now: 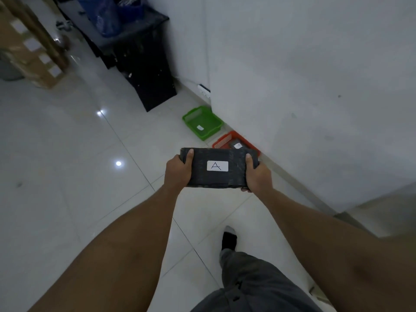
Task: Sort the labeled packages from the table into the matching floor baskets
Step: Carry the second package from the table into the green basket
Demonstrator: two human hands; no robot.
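A dark wrapped package (217, 168) is held out in front of the body, level and lengthwise, well above the tiled floor (67, 165). It is gripped at both short ends: the left hand (179, 171) is closed around the left end with the thumb laid over the top edge, and the right hand (258, 174) is closed around the right end in the same way. On the upper face a white label (217, 166) marked "A" is shown.

The step in hand is judged to be the carry: the package is off the worktop, which is not seen here, and is not yet set down. One foot in a dark sock (229, 239) is placed forward on the floor.

Two floor baskets stand against the wall (304, 86). A green basket (202, 122) is seen with a small white tag lying inside; just beside it a red basket (236, 143) is partly hidden behind the package and already holds a dark package with a white tag. The letters on both tags are too small to be read.

For the next move, the basket marked "A" must be identified; then the package must be lowered over it and released by both hands together.
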